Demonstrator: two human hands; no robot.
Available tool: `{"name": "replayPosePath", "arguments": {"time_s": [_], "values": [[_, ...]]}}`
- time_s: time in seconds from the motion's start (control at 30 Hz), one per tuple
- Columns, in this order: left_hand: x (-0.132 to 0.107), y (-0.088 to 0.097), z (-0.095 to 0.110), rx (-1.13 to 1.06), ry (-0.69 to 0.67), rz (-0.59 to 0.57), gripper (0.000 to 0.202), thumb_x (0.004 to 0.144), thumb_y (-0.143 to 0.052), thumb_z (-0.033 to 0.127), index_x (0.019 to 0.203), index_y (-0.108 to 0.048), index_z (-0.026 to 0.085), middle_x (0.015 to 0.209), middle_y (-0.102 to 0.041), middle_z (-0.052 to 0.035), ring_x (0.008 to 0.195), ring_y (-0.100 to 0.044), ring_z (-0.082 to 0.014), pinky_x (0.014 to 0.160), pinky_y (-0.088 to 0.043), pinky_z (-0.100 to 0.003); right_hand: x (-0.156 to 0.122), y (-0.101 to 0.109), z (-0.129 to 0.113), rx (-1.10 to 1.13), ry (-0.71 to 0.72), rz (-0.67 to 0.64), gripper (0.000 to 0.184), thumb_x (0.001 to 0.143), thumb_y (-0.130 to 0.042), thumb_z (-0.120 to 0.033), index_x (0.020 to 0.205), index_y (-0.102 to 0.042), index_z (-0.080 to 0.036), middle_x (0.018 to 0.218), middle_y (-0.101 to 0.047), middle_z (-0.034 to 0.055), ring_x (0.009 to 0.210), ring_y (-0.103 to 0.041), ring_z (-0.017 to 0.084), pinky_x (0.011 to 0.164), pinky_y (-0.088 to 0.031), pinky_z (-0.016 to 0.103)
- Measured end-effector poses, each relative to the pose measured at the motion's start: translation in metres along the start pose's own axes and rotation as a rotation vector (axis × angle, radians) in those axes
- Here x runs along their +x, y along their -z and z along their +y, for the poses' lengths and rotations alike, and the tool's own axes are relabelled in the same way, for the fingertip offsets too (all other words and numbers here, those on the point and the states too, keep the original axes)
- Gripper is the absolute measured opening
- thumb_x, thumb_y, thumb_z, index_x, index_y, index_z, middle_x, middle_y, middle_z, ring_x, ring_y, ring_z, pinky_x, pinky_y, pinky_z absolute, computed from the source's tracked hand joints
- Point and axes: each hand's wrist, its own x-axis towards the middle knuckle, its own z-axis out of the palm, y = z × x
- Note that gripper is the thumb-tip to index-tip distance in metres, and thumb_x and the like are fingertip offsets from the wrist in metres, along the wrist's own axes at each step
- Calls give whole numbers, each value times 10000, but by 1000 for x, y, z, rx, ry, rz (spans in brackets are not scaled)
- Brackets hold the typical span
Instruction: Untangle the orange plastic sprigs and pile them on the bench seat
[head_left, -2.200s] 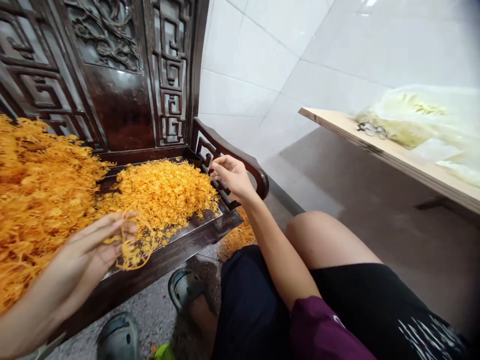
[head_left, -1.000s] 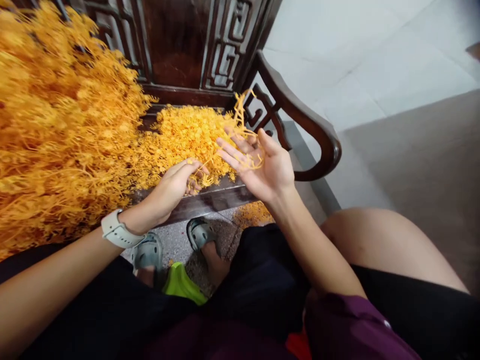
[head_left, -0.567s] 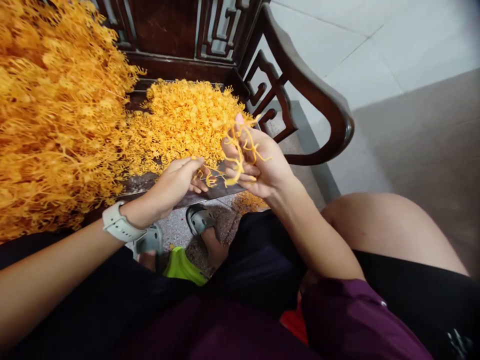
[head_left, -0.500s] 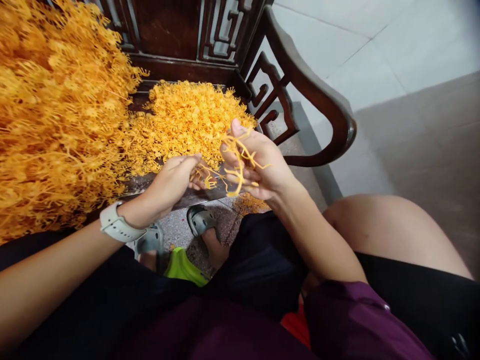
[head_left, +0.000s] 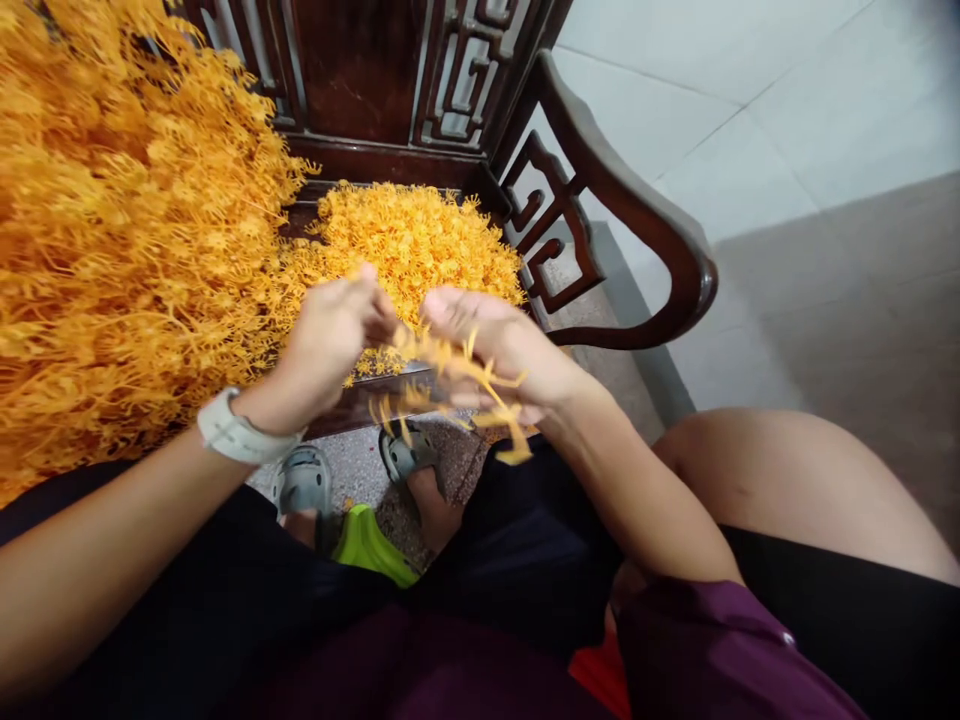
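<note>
Between my two hands is a branched orange plastic sprig [head_left: 491, 385], its thin prongs smeared by motion. My right hand [head_left: 517, 355] is turned partly palm up and closed on it, with several prongs sticking out past the fingers. My left hand [head_left: 326, 330], with a pale watch strap [head_left: 240, 430] on the wrist, has its fingers curled together at the sprig's near end; its fingertips are blurred. Just behind both hands lies a low heap of small orange plastic pieces [head_left: 427, 235]. A far bigger pile of orange sprigs [head_left: 142, 250] rises at the left.
The heaps rest on a dark carved wooden bench [head_left: 352, 75], whose curved armrest [head_left: 637, 210] stands at the right. Below are grey clogs [head_left: 304, 485] on a speckled floor and a bright green object [head_left: 367, 545]. Another person's bare knee [head_left: 772, 470] is close at the right.
My left hand has moved up and slightly left. My right hand has dropped a little, and the sprig has swung lower and to the right. The view has shifted slightly.
</note>
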Motion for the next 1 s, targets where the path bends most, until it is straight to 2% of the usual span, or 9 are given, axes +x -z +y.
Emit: {"name": "replayPosePath", "arguments": {"time_s": [0.1,0.2,0.37,0.47,0.57,0.63,0.7,0.87,1.0], "values": [[22,27,16,57,-134,123,414,1102,-471,406,798,-601,157,707,-695,-23,707,-660,-102,741,-487,-232,-8,-9,10,-67,-34,-59,417,949,-737,-547,836,-507,-217,627,-536,-66,437,-390,46,380,-258,176],[29,40,18,162,-245,115,340,1053,-577,390,828,-662,148,715,-710,-28,617,-597,-81,651,-437,-216,-10,-7,13,3,-23,-3,399,958,-731,-532,858,-497,-224,607,-551,-80,393,-355,36,358,-233,170],[14,21,-1,366,-166,-185,84,861,-767,270,856,-759,187,566,-643,-7,482,-506,-131,481,-343,-256,-6,11,0,128,-35,6,365,986,-688,-513,914,-448,-247,560,-615,-89,296,-193,13,313,-140,167],[25,4,4,423,-270,-246,164,850,-746,224,994,-817,186,573,-615,14,484,-415,-124,486,-316,-247,-7,17,-11,96,-36,-46,377,973,-703,-528,940,-459,-243,606,-662,-71,290,-228,4,312,-146,159],[54,-14,21,363,-338,-265,456,798,-774,158,1252,-775,193,983,-763,-72,675,-566,-135,647,-463,-241,-7,19,-26,65,41,-78,364,977,-687,-528,937,-469,-239,626,-665,-72,295,-227,1,321,-161,165],[71,-25,30,325,-325,-313,716,742,-820,124,1434,-670,226,1426,-657,-143,936,-667,-176,816,-526,-272,-3,22,-36,105,143,-11,357,993,-645,-542,913,-480,-235,606,-615,-87,311,-178,6,328,-145,182],[78,-32,30,309,-311,-301,814,747,-838,144,1517,-592,234,1582,-531,-173,1071,-672,-210,879,-537,-295,1,28,-45,184,268,117,382,1017,-582,-558,855,-472,-230,593,-535,-96,351,-117,20,341,-134,203],[44,-35,11,84,-56,-410,480,987,-659,427,1371,-668,139,1231,-736,-184,955,-714,-213,815,-577,-304,11,48,-51,320,576,366,439,1027,-523,-569,754,-414,-243,598,-379,-70,457,-150,96,406,-268,241],[0,-42,13,-111,86,-604,562,871,-816,275,1403,-637,240,1336,-715,-125,990,-737,-194,868,-604,-301,14,55,-48,329,654,444,459,1018,-515,-609,755,-387,-255,622,-348,-63,481,-159,116,424,-284,252]]}}
